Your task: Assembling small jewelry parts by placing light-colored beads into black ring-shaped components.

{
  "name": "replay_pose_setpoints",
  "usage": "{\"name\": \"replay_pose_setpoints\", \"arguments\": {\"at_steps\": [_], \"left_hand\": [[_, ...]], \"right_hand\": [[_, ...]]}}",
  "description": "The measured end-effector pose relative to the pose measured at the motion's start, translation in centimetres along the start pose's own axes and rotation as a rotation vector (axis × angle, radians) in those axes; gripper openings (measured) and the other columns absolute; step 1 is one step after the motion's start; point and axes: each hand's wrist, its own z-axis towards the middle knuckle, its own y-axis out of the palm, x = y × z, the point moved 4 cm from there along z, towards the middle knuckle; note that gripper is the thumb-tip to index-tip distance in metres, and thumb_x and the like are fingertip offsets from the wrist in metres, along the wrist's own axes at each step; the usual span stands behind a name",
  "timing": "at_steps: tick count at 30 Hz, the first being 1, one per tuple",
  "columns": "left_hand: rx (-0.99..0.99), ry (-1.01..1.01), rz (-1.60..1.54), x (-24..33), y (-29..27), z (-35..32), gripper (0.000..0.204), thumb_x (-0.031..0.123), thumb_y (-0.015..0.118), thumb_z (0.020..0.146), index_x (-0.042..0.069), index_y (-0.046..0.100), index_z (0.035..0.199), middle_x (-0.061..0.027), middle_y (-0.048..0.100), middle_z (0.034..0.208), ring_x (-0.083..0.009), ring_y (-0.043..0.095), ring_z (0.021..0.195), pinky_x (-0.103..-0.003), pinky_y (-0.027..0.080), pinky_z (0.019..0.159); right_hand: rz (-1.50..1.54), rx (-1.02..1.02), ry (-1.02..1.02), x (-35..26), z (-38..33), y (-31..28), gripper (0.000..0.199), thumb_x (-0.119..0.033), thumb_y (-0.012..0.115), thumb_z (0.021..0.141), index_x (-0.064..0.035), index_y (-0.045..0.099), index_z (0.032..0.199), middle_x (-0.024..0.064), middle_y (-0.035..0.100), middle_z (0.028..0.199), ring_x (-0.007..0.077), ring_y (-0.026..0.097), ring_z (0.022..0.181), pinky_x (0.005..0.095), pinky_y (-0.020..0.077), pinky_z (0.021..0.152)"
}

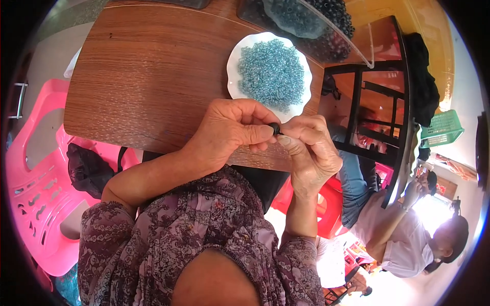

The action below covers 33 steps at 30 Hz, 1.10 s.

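Head view: left hand (pixel 232 133) and right hand (pixel 311 150) meet fingertip to fingertip, pinching a small dark bead (pixel 275 128) — perhaps a bead — above the table (pixel 148 76) edge. Just beyond sits a white dish (pixel 234 61) of blue beads (pixel 270 74).

A small black bead (pixel 274 128) sits pinched between the fingertips of the left hand (pixel 229 130) and the right hand (pixel 309 150), just above the near edge of the wooden table (only its dark, rounded end shows; the rest is hidden by fingers).
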Motion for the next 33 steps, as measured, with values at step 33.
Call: {"name": "replay_pose_setpoints", "arguments": {"at_steps": [33], "left_hand": [[0.142,-0.082,-0.282,-1.2,-0.8,0.2,0.017,0.003,0.061,0.081,-0.007,0.06,0.095,-0.01,0.063,0.089,-0.0136,0.06,0.081,-0.023,0.048,0.076]], "right_hand": [[-0.357,0.175,-0.254,0.1,-0.7,3.3,0.034,0.01,0.067,0.06,0.0001,0.057,0.091,0.0118,0.06,0.089,0.0264,0.053,0.075,0.0341,0.043,0.066]]}}
